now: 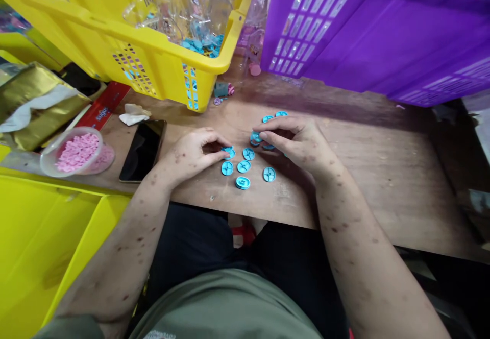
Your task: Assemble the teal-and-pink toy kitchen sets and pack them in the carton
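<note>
Several small blue oval plastic pieces lie on the brown wooden table (367, 165) between my hands. My left hand (197, 152) is closed in a pinch on one blue oval piece (229, 151) at the left of the group. Thumb and fingertips of my right hand (300, 140) grip another blue piece (255, 137), raised at an angle. Nearest me is a blue piece showing a raised rim (243, 183). Others, such as the blue oval with cross ribs (269, 174), lie flat. A few pieces beyond and under my right hand are partly hidden.
A yellow crate (153, 68) holding clear containers and blue pieces stands at the back left; a purple crate (363, 38) stands at the back right. To the left are a phone (143, 150), a clear tub (49, 163) of pink pieces and a gold packet (34, 106).
</note>
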A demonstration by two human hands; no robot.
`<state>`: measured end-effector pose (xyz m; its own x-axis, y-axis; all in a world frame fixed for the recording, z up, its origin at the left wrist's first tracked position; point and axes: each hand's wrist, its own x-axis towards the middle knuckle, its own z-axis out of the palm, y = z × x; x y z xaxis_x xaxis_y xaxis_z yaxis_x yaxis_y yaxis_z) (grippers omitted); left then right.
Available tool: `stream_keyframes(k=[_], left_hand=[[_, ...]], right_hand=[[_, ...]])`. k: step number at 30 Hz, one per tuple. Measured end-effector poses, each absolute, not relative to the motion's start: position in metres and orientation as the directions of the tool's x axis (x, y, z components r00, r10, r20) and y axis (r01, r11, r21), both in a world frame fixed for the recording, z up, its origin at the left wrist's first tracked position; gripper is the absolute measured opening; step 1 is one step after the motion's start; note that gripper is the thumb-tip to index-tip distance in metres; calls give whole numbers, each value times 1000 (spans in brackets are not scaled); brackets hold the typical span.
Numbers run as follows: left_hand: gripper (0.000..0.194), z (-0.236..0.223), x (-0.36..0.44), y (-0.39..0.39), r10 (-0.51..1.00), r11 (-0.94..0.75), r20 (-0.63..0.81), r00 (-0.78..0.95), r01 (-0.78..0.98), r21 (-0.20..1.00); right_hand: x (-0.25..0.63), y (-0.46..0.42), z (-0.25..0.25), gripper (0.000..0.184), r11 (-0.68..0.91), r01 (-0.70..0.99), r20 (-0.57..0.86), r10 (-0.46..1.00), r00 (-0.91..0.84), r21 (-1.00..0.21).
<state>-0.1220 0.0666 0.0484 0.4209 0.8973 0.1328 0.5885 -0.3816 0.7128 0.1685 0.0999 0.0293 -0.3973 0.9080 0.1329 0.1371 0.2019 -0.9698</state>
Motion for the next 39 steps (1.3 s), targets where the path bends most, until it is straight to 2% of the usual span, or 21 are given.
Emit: stream_keyframes(k=[4,9,14,19,26,34,37,39], left_hand=[[19,49,-122,68,875,-434,143,462,619,654],[16,48,-117,69,889,-404,105,447,652,642],[17,38,-118,66,893,-388,132,431,586,711],[18,25,-120,63,893,-403,201,403,516,756],[20,22,-122,65,890,-395,206,406,464,793],[18,21,-121,65,883,-412,219,416,462,785],[22,23,-121,64,881,-406,205,426,458,791],[30,26,-123,65,888,-378,180,422,449,810]], right_hand=[[169,99,28,54,149,103,95,909,-405,-983],[167,100,27,34,264,271,117,881,-458,-926],[160,101,30,16,418,435,180,853,-489,-798],[156,98,31,18,464,458,214,840,-498,-758],[156,98,27,37,452,468,190,842,-505,-760],[148,87,28,16,490,586,161,837,-523,-645],[149,83,33,15,493,554,181,833,-523,-671],[154,84,39,21,505,494,262,837,-481,-707]])
